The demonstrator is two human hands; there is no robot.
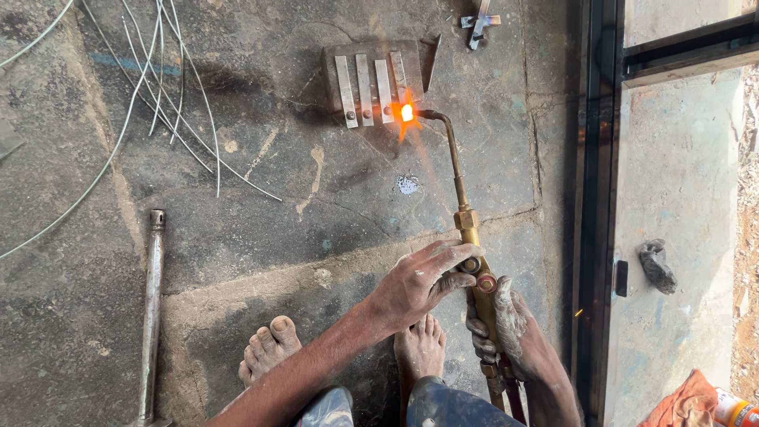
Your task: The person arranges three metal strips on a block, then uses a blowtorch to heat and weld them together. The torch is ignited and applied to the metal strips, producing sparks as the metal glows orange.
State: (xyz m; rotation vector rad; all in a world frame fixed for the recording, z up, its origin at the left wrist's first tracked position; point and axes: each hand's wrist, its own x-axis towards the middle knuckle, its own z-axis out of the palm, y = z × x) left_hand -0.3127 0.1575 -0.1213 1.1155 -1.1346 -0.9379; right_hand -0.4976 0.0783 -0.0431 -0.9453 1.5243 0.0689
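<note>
A: What is seen at the far left?

B: Thin wires (pixel 158 87) are spread over the floor (pixel 253 237), and a steel pipe (pixel 150 308) is laid lengthwise below them. Both lie well apart from the flame; that distance is judged sensible, though the reason cannot be confirmed.

A: And toward the middle?

B: 2 bare feet (pixel 348 348) are planted on the floor. The left hand (pixel 419 281) is reached forward, with its fingers closed on a valve knob at the upper body of the torch (pixel 474 261). That grip is judged to serve flame adjustment. Above, 4 flat bars (pixel 370 88) are laid side by side on a plate (pixel 336 59), so that their near ends line up for heating.

A: Where is the torch, and how is it pointed?

B: It is held right of centre, above the floor. Its long axis is run from the bottom edge upward, away from the person. The neck is bent left at the top, so the tip is aimed at the near end of the rightmost bar, where an orange glow (pixel 406 112) is seen.

A: And the right hand?

B: The right hand (pixel 506 328) is clamped round the lower handle, where the hoses are joined. Steadying is judged to be its role.

A: Further right?

B: A dark door frame (pixel 597 198), a stone (pixel 656 266) and an orange cloth (pixel 684 403) are seen.
</note>
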